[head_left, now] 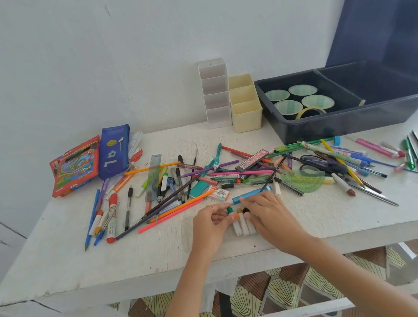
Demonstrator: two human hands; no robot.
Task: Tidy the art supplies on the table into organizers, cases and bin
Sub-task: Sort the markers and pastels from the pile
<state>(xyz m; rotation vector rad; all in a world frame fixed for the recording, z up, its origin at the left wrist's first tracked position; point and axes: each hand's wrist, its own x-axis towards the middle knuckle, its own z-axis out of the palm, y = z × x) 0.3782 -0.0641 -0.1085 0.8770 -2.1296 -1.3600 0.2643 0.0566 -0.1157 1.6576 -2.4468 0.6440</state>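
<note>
At the near edge of the white wooden table [58,266], left hand [210,226] and right hand [269,216] pinch a cluster of short white colour-tipped crayons [243,226]. Scattered pens and pencils [205,179] lie unsorted; cream plastic organizer [245,107] appears empty. Progress: judged early.

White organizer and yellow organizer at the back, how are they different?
The white organizer is taller; the yellow organizer is shorter and looks wider. The white organizer has four stepped pockets, while the yellow organizer has three. The white organizer looks thin and papery, while the yellow organizer looks like thick plastic. Both stand upright, side by side, at the back of the table.
</note>
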